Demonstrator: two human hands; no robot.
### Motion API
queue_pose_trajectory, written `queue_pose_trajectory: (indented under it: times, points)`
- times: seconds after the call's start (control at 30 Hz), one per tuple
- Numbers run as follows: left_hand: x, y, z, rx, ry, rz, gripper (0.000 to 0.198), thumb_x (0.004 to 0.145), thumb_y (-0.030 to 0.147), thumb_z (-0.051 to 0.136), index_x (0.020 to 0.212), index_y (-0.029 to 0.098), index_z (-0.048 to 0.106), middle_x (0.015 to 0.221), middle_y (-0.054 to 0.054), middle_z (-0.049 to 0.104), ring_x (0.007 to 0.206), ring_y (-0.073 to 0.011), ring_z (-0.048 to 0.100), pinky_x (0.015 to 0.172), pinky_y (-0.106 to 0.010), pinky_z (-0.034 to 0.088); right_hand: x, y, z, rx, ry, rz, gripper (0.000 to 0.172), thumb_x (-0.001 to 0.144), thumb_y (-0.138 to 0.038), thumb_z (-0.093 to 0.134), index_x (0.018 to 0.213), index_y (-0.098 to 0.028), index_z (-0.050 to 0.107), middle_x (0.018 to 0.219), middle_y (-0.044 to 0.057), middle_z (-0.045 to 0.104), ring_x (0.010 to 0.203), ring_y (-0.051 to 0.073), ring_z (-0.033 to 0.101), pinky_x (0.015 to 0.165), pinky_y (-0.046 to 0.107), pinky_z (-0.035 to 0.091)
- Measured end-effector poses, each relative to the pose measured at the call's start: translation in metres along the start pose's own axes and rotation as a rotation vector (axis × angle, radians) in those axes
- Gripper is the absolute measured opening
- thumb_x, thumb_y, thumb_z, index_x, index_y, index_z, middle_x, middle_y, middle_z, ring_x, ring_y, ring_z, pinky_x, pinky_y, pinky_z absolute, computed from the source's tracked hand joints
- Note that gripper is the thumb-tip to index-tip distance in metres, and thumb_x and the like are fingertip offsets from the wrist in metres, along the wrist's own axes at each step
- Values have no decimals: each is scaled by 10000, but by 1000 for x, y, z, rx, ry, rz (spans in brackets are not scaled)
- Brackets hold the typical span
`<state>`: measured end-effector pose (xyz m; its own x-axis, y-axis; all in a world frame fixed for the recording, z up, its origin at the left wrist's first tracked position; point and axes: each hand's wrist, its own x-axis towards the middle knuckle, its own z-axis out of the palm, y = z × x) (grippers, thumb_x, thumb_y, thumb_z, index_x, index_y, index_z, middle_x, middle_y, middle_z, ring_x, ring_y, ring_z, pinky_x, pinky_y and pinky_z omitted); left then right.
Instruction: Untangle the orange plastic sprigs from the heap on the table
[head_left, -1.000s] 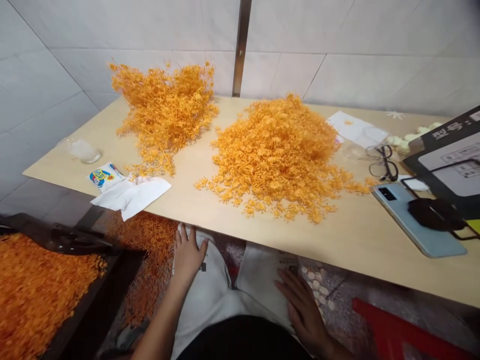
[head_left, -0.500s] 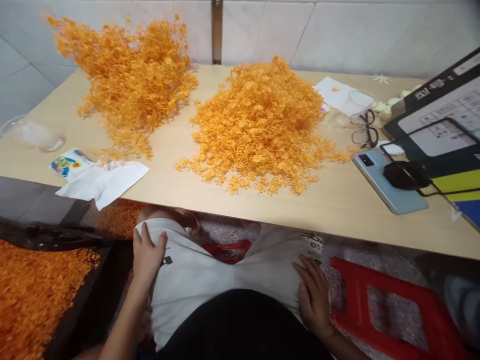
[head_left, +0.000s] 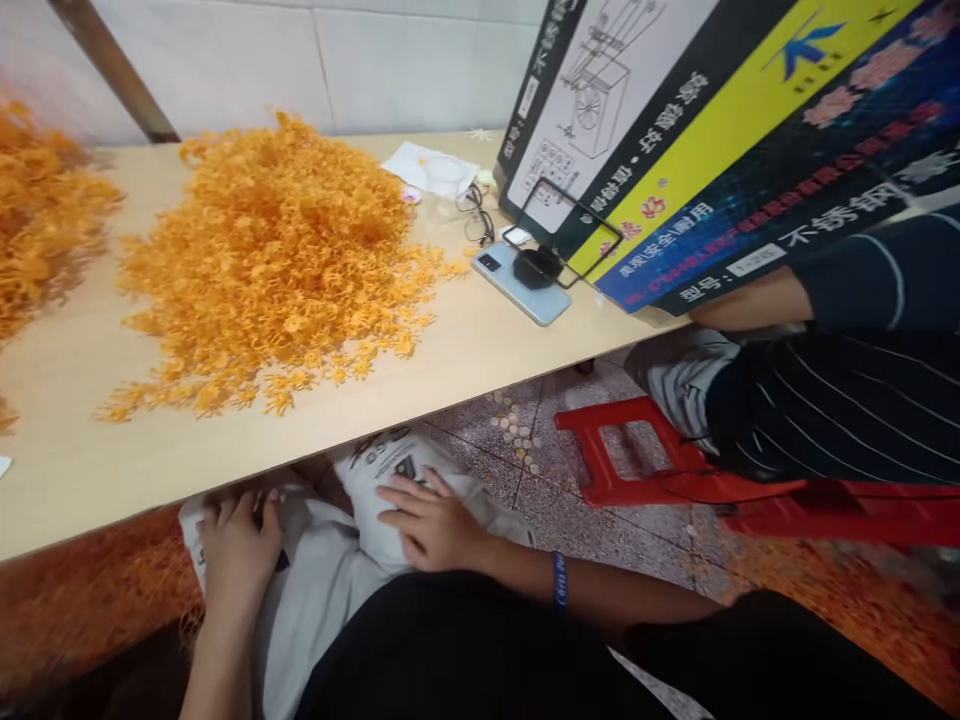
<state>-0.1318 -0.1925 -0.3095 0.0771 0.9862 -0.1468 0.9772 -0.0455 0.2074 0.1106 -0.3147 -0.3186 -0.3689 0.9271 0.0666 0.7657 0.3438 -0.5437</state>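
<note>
My left hand (head_left: 241, 540) rests on one leg of my light grey shorts (head_left: 307, 550), fingers spread and holding nothing. On the other thigh lies my right hand (head_left: 433, 520), its fingers apart over the printed cloth; a blue wristband (head_left: 560, 578) circles that wrist. Both hands are below the table edge. Above them on the light wooden table (head_left: 375, 405) is a large heap of orange plastic flower pieces (head_left: 292, 260). A second orange heap (head_left: 45, 215) is cut off by the left side of the view.
A pale blue phone (head_left: 536, 300) lies under a black stand base (head_left: 537, 266). Eyeglasses (head_left: 477, 215) and white paper (head_left: 420, 165) are behind it. A large printed carton (head_left: 645, 130) stands at the right. Beside it sits another person (head_left: 847, 390), near red stools (head_left: 630, 450).
My view has swung to the right, bringing in the carton and the seated person. My hands still rest on my thighs.
</note>
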Motion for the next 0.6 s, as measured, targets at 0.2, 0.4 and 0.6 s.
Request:
queue_pose_trajectory:
  times: [0.2,0.4,0.6]
  points:
    - [-10,28,18,-349,-240,83,509,889,427,383,1323,208,534,1416,-124,521,1357,-313,413,1146,-584,176,20,-10,0,-8,-84,-101,339,943,-255,401,1187,-222,635,1489,21,442,1418,177,283,1179,462,14]
    - [-10,13,23,-95,-347,-38,440,920,402,389,1244,194,602,1339,-147,589,1297,-383,471,1113,-680,61,7,-3,-11,-18,-23,5,357,915,-229,446,1245,-227,581,1529,28,378,1445,194,206,1171,474,-37]
    - [-4,34,45,96,-596,85,404,939,356,353,1195,206,628,1283,-167,624,1243,-403,519,1039,-746,183,5,-4,-16,-27,-20,34,352,929,-258,428,1244,-214,579,1549,35,340,1450,208,188,1176,486,-15]
